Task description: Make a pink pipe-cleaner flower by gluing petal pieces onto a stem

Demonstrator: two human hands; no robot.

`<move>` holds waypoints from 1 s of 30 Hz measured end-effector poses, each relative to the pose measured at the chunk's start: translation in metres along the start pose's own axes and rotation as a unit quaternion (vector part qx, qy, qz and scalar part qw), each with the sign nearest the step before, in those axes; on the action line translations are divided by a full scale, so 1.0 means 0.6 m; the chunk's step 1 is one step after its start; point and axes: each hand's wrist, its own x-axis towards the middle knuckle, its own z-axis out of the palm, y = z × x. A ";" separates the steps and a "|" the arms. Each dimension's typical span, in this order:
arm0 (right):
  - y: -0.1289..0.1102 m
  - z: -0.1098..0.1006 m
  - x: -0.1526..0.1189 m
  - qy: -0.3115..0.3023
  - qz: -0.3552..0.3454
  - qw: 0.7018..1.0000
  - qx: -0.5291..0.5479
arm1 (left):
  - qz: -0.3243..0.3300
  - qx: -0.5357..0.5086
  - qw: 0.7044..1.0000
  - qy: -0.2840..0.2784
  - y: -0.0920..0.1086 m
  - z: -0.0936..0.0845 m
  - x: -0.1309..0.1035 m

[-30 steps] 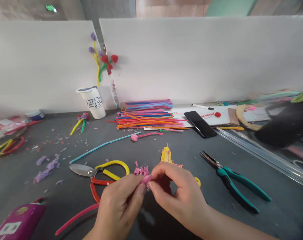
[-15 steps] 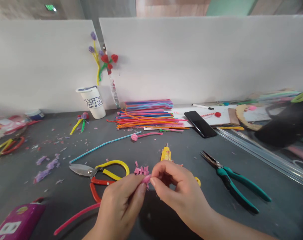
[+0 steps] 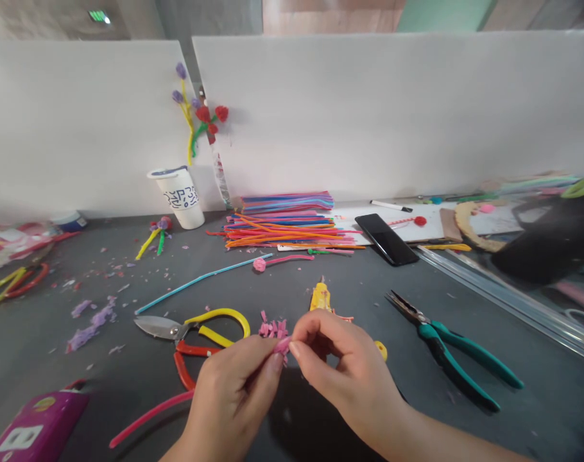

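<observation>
My left hand (image 3: 237,391) pinches a small pink pipe cleaner bud (image 3: 283,346) between thumb and fingers. A darker pink pipe cleaner stem (image 3: 150,418) sticks out to the left from under this hand; whether it joins the bud is hidden. My right hand (image 3: 343,372) is closed in a pinch at the bud's right end, fingertips touching it. Pink clippings (image 3: 273,327) lie just beyond the fingertips. Left of them rest scissors (image 3: 176,330) with yellow and red handles. Behind my right hand a yellow glue gun (image 3: 320,297) is partly covered.
Teal-handled pliers (image 3: 441,350) lie at right, a phone (image 3: 387,240) behind them. Bundled pipe cleaners (image 3: 282,224) and a white cup (image 3: 180,199) stand by the white partition (image 3: 369,115). A blue pipe cleaner (image 3: 203,282), purple scraps (image 3: 92,324) and a magenta box (image 3: 39,423) are at left.
Both hands keep almost the same pinch on the pink bud. The free end of the pink stem has shifted slightly to the right.
</observation>
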 end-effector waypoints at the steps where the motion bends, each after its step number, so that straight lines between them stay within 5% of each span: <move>1: 0.001 0.000 0.000 0.000 -0.007 1.000 -0.005 | -0.004 -0.004 1.000 0.002 0.000 0.000 0.000; 8: -0.003 -0.009 0.003 0.061 -0.126 0.988 -0.063 | -0.012 -0.077 0.997 -0.016 -0.008 0.002 -0.006; 12: -0.003 -0.015 -0.004 0.038 -0.178 0.978 -0.104 | -0.071 -0.192 0.978 -0.034 -0.011 0.002 -0.008; 17: 0.001 -0.017 -0.008 0.026 -0.198 0.974 -0.109 | -0.212 -0.402 0.890 -0.045 -0.011 -0.002 0.000; 25: 0.004 -0.017 -0.002 0.001 -0.183 0.974 -0.137 | -0.286 -0.577 0.760 -0.087 -0.014 -0.008 0.003; 30: 0.001 -0.059 0.032 -0.086 -0.126 0.922 -0.355 | -0.294 -0.643 0.703 -0.073 -0.016 -0.014 0.010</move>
